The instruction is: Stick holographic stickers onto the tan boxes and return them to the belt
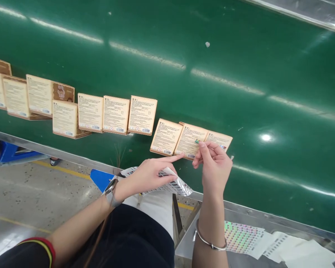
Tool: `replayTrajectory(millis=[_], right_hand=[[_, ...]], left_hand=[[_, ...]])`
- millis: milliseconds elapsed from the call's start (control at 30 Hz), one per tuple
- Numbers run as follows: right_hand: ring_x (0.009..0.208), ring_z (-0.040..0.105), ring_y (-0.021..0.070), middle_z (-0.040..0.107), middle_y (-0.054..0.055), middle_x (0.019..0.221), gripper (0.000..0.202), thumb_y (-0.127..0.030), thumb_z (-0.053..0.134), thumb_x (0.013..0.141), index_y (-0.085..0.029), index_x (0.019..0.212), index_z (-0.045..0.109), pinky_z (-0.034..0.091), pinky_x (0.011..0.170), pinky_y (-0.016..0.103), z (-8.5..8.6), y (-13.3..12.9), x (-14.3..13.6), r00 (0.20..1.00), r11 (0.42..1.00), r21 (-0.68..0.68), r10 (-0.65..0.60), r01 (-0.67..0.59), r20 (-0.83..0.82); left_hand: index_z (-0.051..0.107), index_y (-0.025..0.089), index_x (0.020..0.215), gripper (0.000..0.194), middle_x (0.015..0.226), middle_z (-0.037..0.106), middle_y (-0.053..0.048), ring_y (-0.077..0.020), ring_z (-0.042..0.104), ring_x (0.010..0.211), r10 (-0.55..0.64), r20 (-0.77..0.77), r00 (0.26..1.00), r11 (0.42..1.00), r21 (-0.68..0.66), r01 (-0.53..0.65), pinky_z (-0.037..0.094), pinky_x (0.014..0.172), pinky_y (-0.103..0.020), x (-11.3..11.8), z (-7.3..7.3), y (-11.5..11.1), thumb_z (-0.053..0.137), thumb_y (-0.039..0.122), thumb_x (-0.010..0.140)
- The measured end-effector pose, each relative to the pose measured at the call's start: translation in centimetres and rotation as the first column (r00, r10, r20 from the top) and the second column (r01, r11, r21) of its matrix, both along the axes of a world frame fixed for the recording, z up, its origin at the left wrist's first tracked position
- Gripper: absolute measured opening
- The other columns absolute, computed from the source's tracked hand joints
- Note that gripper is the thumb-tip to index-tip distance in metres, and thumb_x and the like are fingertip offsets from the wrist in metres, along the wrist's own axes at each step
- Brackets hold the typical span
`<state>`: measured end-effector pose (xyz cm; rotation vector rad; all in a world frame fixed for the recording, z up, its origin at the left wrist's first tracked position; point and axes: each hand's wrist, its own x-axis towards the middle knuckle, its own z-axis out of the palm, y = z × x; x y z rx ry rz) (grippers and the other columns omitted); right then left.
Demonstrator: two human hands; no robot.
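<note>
Over the middle box [190, 138] of the right-hand group, my right hand [216, 163] pinches a small shiny green sticker [197, 141] between thumb and finger. My left hand [153, 173] reaches in from the left, its index fingertip at that box's lower edge. A silvery sticker sheet [181, 187] is held between the left thumb and the other fingers. To the left lies another cream box [166, 137], printed side up. The rightmost box [220, 140] is partly covered by my right hand and carries a small shiny patch.
More cream boxes [115, 114] run in an uneven row leftward on the green table [240, 74]. Holographic sticker sheets [244, 238] and white papers [307, 253] lie below the metal table edge at right. A blue stool [19, 152] stands at left.
</note>
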<state>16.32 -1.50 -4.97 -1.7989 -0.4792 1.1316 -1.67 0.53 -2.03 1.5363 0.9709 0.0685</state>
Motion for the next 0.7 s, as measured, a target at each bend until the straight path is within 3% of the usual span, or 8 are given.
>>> replayTrajectory(millis=[100,233,333,467,533,600,700], right_hand=[[0.036,0.049,0.0078,0.055,-0.007,0.051,0.024,-0.043,0.069,0.080,-0.020,0.083,0.062,0.042,0.036,0.023,0.1,-0.1,-0.1,0.999,1.000,-0.014,0.008,-0.007,0.053],[0.034,0.052,0.0108,0.058,-0.006,0.049,0.025,-0.043,0.069,0.080,-0.021,0.082,0.058,0.044,0.035,0.024,0.2,0.2,-1.1,0.980,0.998,-0.041,-0.043,0.052,0.194],[0.033,0.053,0.0128,0.059,-0.007,0.048,0.032,-0.044,0.071,0.079,-0.023,0.094,0.051,0.045,0.037,0.025,0.2,0.6,-1.8,0.954,0.990,-0.063,-0.104,0.126,0.280],[0.035,0.055,0.0146,0.059,-0.008,0.050,0.032,-0.043,0.061,0.087,-0.024,0.107,0.046,0.046,0.038,0.027,0.3,0.4,-1.6,0.959,0.989,-0.048,-0.120,0.137,0.257],[0.043,0.060,0.0153,0.063,-0.005,0.057,0.027,-0.041,0.057,0.089,-0.023,0.108,0.050,0.051,0.044,0.028,0.9,-0.4,-1.0,0.970,1.000,-0.025,0.004,0.002,0.242],[0.061,0.068,0.0165,0.070,0.001,0.072,0.022,-0.039,0.057,0.090,-0.023,0.104,0.059,0.055,0.056,0.030,1.9,-1.5,-0.3,0.924,0.968,-0.007,0.242,-0.251,0.296],[0.092,0.069,0.0187,0.074,0.004,0.098,0.013,-0.032,0.059,0.091,-0.024,0.097,0.067,0.055,0.078,0.033,3.3,-3.0,0.2,0.711,0.795,0.015,0.534,-0.606,0.457]], left_hand=[[0.073,0.021,0.083,0.012,0.143,0.055,-0.001,-0.0127,0.069,0.073,-0.008,-0.005,1.000,1.000,-0.013,0.008,0.047,0.064,-0.024,-0.1,0.0,0.3,0.062,0.022,0.087],[0.073,0.020,0.081,0.012,0.144,0.054,0.000,-0.0169,0.071,0.090,0.002,0.034,0.999,0.997,-0.074,0.000,0.049,0.068,-0.023,-0.1,0.1,0.6,0.062,0.020,0.085],[0.072,0.019,0.078,0.012,0.144,0.054,0.000,-0.0167,0.071,0.089,0.006,0.052,0.999,0.994,-0.113,0.000,0.048,0.066,-0.022,0.0,0.2,0.9,0.062,0.020,0.084],[0.073,0.018,0.082,0.014,0.124,0.069,-0.005,-0.0165,0.069,0.082,0.088,0.044,0.995,0.982,-0.173,-0.079,0.047,0.061,-0.021,-0.3,0.5,1.1,0.061,0.023,0.085],[0.074,0.017,0.086,0.016,0.107,0.075,-0.006,-0.0166,0.068,0.080,0.185,0.026,0.982,0.966,-0.187,-0.177,0.047,0.060,-0.021,-0.9,0.7,1.3,0.060,0.026,0.085],[0.073,0.015,0.084,0.018,0.089,0.076,-0.005,-0.0155,0.066,0.073,0.271,0.008,0.962,0.950,-0.162,-0.267,0.046,0.059,-0.021,-1.6,1.0,1.6,0.061,0.029,0.084],[0.070,0.014,0.079,0.023,0.072,0.071,-0.003,-0.0130,0.061,0.062,0.340,-0.007,0.940,0.930,-0.144,-0.338,0.044,0.054,-0.020,-2.6,1.5,2.0,0.062,0.035,0.084]])
